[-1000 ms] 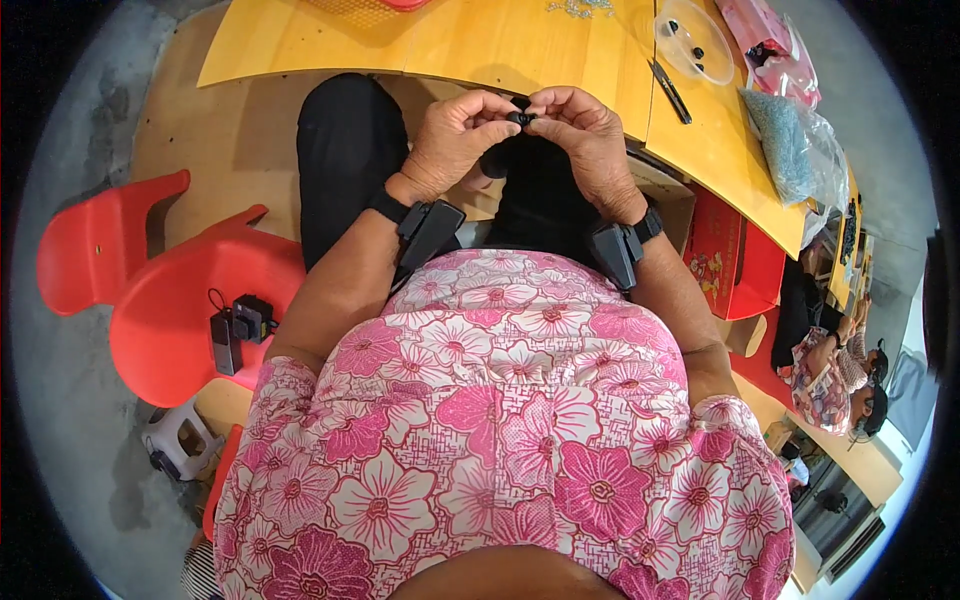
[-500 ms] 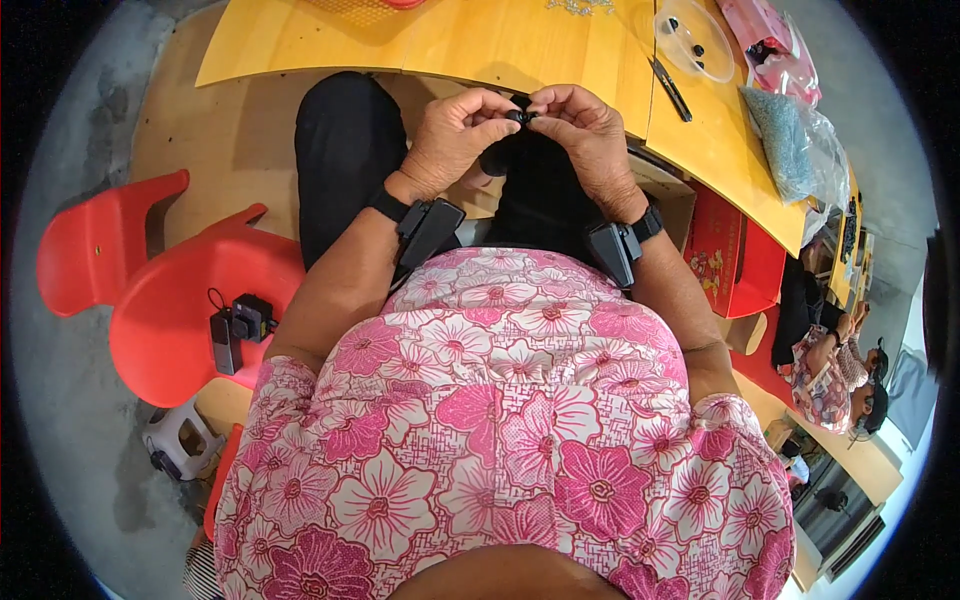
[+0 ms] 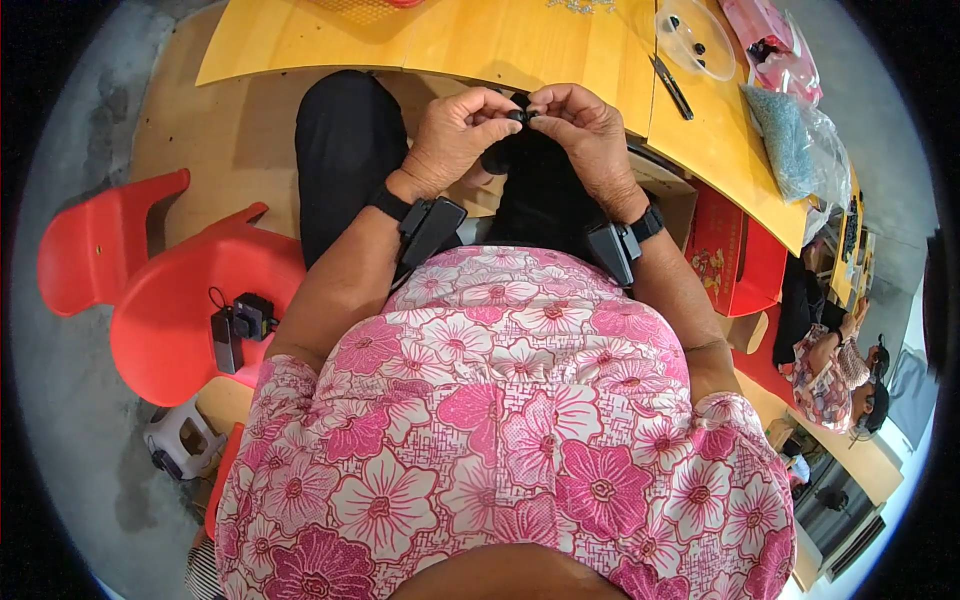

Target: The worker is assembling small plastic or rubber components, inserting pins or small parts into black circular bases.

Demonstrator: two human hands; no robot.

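My left hand (image 3: 452,135) and my right hand (image 3: 588,133) meet just off the near edge of the yellow table (image 3: 470,45), above my dark trousers. Between them is a small round black piece (image 3: 516,115). The left thumb and fingertips pinch it from one side; the right thumb and forefinger grip its other side. Fingertips cover much of it, so its exact kind cannot be made out, nor whether it is one part or two. Each wrist wears a black strap with a dark box on it.
On the table's right lie a clear round tub (image 3: 694,40) with several small black pieces, a black-handled cutter (image 3: 672,88) and a bag of grey-green granules (image 3: 780,140). Red chairs (image 3: 150,330) stand at left, a red box (image 3: 735,255) under the table. Another person (image 3: 825,375) sits far right.
Both hands keep nearly the same place and the same pinch on the small black piece. Far right, the other person's arm has shifted slightly.
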